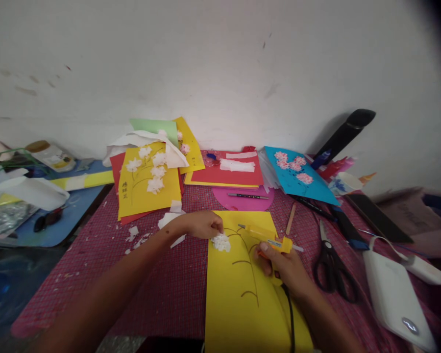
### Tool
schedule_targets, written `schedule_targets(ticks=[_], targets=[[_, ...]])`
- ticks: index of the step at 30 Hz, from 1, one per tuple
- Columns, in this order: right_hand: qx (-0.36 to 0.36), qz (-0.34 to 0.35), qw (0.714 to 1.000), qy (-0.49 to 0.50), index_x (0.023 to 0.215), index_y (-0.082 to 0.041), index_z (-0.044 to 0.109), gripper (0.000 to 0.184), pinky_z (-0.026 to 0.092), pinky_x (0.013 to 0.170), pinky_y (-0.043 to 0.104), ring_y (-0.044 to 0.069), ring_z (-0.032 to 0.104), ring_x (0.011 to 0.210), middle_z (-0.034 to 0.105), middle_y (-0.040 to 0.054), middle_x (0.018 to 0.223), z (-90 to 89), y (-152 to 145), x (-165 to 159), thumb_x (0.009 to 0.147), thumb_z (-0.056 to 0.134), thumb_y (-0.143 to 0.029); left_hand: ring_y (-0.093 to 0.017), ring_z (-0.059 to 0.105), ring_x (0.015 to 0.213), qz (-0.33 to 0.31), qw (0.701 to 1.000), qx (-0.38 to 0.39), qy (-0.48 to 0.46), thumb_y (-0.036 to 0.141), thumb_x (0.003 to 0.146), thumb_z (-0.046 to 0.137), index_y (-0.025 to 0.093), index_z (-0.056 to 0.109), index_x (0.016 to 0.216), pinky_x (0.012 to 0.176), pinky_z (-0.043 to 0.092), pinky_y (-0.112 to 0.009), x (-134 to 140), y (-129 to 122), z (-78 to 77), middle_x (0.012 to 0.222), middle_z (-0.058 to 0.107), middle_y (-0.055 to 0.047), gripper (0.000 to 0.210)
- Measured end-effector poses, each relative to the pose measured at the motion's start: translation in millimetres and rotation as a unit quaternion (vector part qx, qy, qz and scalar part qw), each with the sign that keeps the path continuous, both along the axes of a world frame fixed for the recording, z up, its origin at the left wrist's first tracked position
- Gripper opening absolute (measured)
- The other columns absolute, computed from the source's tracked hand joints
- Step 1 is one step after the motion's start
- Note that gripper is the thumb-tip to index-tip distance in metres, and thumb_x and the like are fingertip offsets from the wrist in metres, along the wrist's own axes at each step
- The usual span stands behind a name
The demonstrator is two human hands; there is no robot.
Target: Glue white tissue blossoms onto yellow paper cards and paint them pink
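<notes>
A yellow sheet of paper (228,304) lies before me, with a curved brown stem and short branches drawn on it. My left hand (206,224) is closed in a pinch at the rim of a crumpled white paper flower (221,242), near the upper left of the sheet. Whether the flower touches the paper, I cannot tell. My right hand (279,262) grips a yellow hot glue gun (266,235) by its handle. The gun's nozzle points left, over the top of the drawn stem. Its black cord (291,318) runs down across the sheet.
Black-handled scissors (332,269) and a white power bank-like box (397,294) lie at right. White paper scraps (133,232) are strewn at left. Finished flower pictures stand behind, one yellow (139,196), one blue (284,176). A pen (248,196) rests on a pink disc (224,202).
</notes>
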State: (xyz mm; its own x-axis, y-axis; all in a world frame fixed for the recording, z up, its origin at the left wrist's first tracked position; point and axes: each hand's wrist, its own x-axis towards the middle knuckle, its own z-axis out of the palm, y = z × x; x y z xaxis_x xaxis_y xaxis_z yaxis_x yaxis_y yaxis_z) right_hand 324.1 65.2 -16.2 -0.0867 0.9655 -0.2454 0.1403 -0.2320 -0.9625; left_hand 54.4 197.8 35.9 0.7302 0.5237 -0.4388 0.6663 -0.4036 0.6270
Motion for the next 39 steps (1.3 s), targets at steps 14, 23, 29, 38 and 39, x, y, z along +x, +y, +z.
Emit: schedule_targets(ticks=[14,23,29,38,39], targets=[[0.01,-0.002,1.0,-0.003,0.071,-0.02,0.066,0.046,0.032,0.047,0.026,0.014,0.047,0.049,0.055,-0.0008,0.05,6.8,0,-2,0.095,0.055,-0.057,-0.013,0.06,0.069,0.11,0.986,0.1,-0.075,0.032,0.086,0.056,0.016,0.071,0.108,0.06,0.038,-0.024,-6,-22,-3.8,0.081,0.069,-0.002,0.031],[0.006,-0.004,1.0,0.0,0.077,-0.019,0.068,0.045,0.031,0.047,0.026,0.014,0.046,0.048,0.055,-0.0011,0.049,2.9,0,-1,0.096,0.055,-0.057,-0.01,0.05,0.061,0.059,0.99,0.117,-0.052,0.026,0.085,0.051,0.016,0.065,0.072,0.058,0.031,-0.026,1,-20,-8.1,0.068,0.062,0.0,0.021],[0.007,-0.005,1.0,0.001,0.077,-0.019,0.068,0.045,0.03,0.047,0.027,0.015,0.047,0.049,0.055,-0.0009,0.05,5.7,0,-2,0.095,0.056,-0.058,-0.012,0.055,0.067,0.051,0.991,0.114,-0.056,0.026,0.088,0.048,0.015,0.068,0.079,0.061,0.033,-0.025,2,-18,-10.1,0.077,0.067,-0.001,0.024],[0.015,-0.003,1.0,0.003,0.072,-0.019,0.067,0.046,0.033,0.048,0.027,0.016,0.048,0.051,0.056,0.0003,0.051,7.0,-1,-2,0.096,0.056,-0.057,-0.017,0.064,0.092,0.076,0.98,0.157,-0.092,0.02,0.09,0.047,0.014,0.07,0.113,0.079,0.044,-0.027,-9,-25,-7.3,0.106,0.073,-0.007,0.034],[0.016,-0.003,1.0,0.001,0.07,-0.019,0.066,0.046,0.033,0.048,0.027,0.016,0.048,0.051,0.055,0.0003,0.051,7.5,0,-2,0.096,0.056,-0.057,-0.017,0.064,0.091,0.074,0.98,0.16,-0.096,0.022,0.091,0.048,0.015,0.071,0.111,0.078,0.044,-0.027,-9,-27,-7.9,0.104,0.073,-0.007,0.031]])
